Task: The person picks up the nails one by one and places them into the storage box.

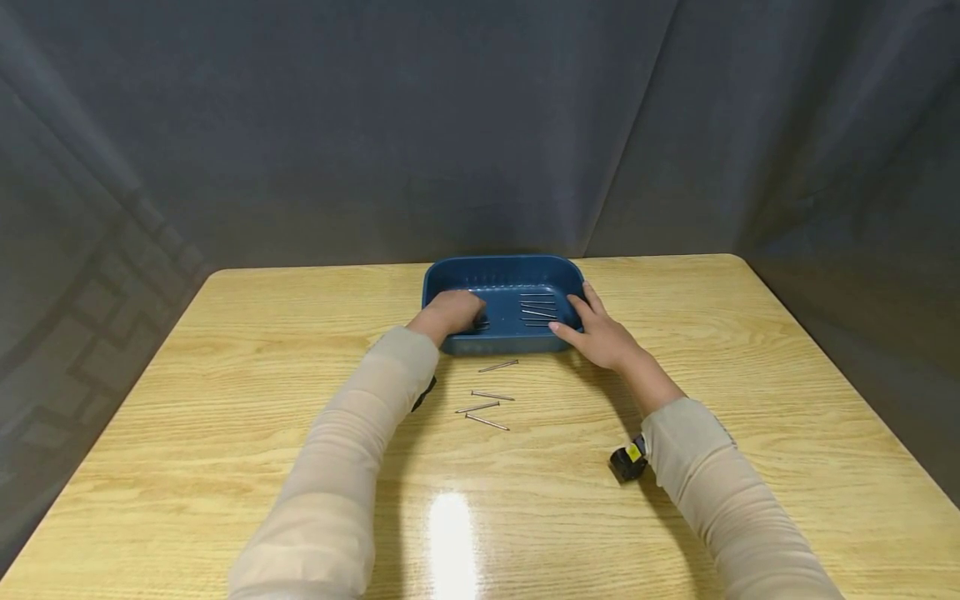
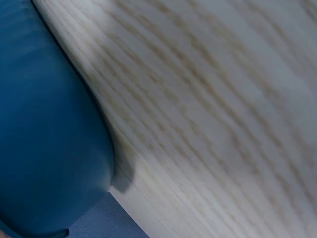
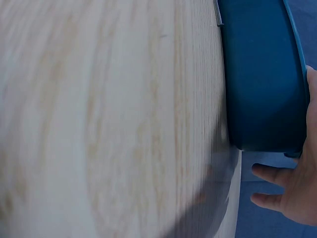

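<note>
A: Position of the blue tray [image 1: 502,275]?

B: On the wooden table [image 1: 750,367], at the middle of the far edge, its long side running parallel to that edge. Several nails in the tray [image 1: 538,309] lie roughly parallel on the right half of its floor.

A: Left hand [image 1: 452,312]?

B: Reaches over the near rim into the left half of the tray, knuckles up and fingers bent down toward the floor. Something dark shows at the fingertips, but I cannot tell whether the hand is gripping a nail or only touching the floor. The left wrist view gives only the tray's outer wall and wood grain, blurred.

A: Right hand [image 1: 596,332]?

B: Released, holding nothing. Fingers are straight and lie against the near right corner of the tray, outside the rim. In the right wrist view the fingers [image 3: 270,173] show just beside the tray's curved wall.

A: Loose items?

B: Four nails on the table [image 1: 489,396] lie scattered just on the near side of the tray, between the two forearms, none touching the tray. A small black and yellow object [image 1: 628,460] sits against the right sleeve, toward the near edge; too small to identify.
</note>
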